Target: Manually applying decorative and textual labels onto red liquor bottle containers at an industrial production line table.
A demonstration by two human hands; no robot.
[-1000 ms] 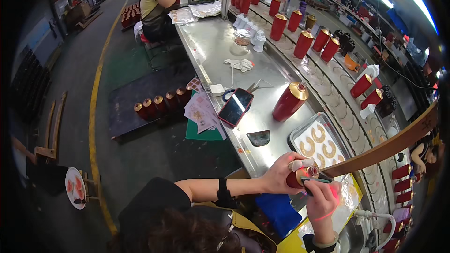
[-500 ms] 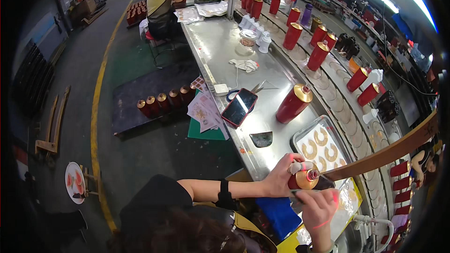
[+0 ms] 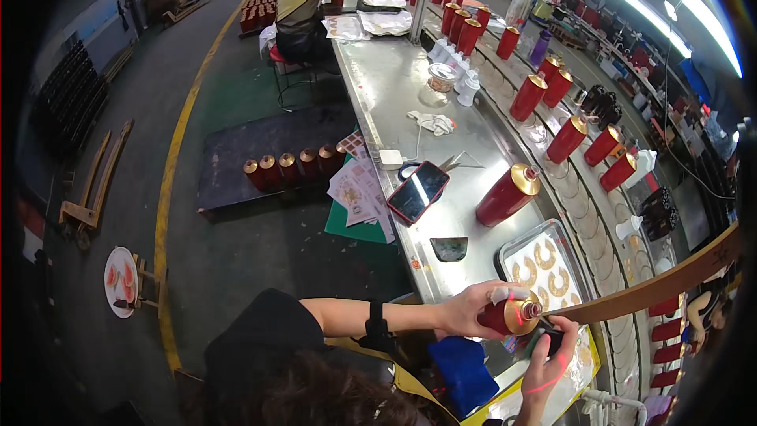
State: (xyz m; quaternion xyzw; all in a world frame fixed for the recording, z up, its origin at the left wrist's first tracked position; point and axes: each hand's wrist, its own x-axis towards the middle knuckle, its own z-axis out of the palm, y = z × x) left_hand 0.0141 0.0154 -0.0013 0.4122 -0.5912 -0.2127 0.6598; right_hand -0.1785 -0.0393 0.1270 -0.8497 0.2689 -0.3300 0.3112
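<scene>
The red cylindrical bottle with a gold shoulder (image 3: 509, 318) is in my hands, over the near end of the long, shiny metal table (image 3: 386, 102). Beyond that table runs the grey conveyor track (image 3: 587, 225), carrying more red bottles (image 3: 566, 140); I can't tell whether those are finished. On the table, the rectangular metal tray (image 3: 505, 251) lies just past my left hand (image 3: 470, 308), and another upright red bottle with a gold top (image 3: 505, 199) stands behind it.

My left hand is wrapped round the bottle's body, holding it tilted with its uncapped neck toward my right. My right hand (image 3: 554, 353) is half closed, thumb and fingers pinching a small dark flat piece (image 3: 555, 338) beside the gold shoulder; whether they touch, I can't tell. I judge this bottle partway done. Several gold C-shaped pieces (image 3: 546, 253) lie unused in the tray, so plenty seems left.
</scene>
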